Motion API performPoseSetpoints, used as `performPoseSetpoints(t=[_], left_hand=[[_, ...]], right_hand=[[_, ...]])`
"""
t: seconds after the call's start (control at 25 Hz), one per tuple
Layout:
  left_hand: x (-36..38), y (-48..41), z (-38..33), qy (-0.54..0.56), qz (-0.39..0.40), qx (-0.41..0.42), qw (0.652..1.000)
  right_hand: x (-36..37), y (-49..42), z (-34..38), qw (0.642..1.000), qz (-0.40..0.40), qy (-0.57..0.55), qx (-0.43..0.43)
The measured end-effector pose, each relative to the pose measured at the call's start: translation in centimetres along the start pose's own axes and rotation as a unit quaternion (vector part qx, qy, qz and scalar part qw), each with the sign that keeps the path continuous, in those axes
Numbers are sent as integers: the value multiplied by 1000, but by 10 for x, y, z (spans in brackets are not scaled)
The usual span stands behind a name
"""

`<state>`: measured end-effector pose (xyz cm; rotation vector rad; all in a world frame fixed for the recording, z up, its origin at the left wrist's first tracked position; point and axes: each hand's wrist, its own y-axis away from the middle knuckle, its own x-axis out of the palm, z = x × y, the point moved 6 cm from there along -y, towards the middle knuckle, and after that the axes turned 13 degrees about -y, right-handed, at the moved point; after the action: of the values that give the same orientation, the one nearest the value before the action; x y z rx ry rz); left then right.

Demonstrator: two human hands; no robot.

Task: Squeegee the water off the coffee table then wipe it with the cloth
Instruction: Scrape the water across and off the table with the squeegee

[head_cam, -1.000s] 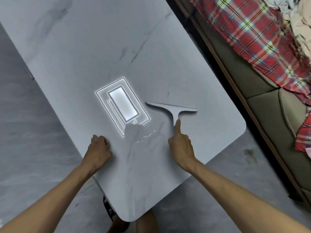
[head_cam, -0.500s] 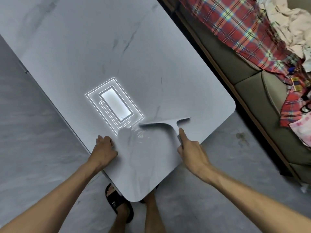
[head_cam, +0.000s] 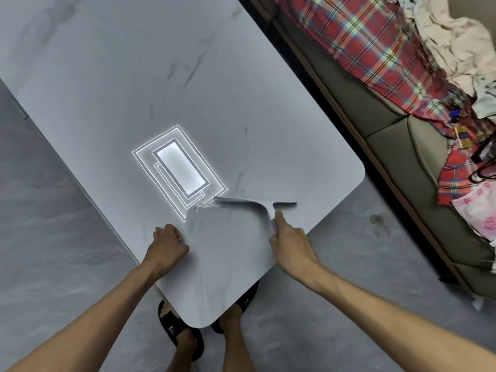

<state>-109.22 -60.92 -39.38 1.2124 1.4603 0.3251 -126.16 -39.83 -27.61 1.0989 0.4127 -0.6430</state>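
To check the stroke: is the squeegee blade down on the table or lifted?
Down. The squeegee meets the coffee table with no gap, water ripples at its left end; the right hand grips its handle.

On the coffee table [head_cam: 188, 76], the right hand [head_cam: 290, 237] grips the squeegee [head_cam: 257, 204], its blade flat on the wet top near the table's corner. The left hand [head_cam: 166, 245] rests curled on the table's edge.
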Motion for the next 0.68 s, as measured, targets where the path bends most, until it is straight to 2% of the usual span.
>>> performPoseSetpoints(t=[0.16, 0.28, 0.36, 0.48, 0.68], left_hand=[[1, -5, -8, 3, 2, -43, 999], [2, -8, -7, -15, 10, -49, 999], [1, -10, -5, -20, 20, -48, 998], [-1, -12, -9, -23, 40, -45, 998], [-6, -8, -14, -6, 54, -40, 998]], right_hand=[[-107, -70, -13, 990, -137, -13, 35], [-162, -112, -37, 965, -189, -139, 117], [-161, -115, -46, 958, -181, -166, 149], [-119, -93, -45, 955, -140, -199, 171], [-14, -27, -11, 940, -2, -275, 203]])
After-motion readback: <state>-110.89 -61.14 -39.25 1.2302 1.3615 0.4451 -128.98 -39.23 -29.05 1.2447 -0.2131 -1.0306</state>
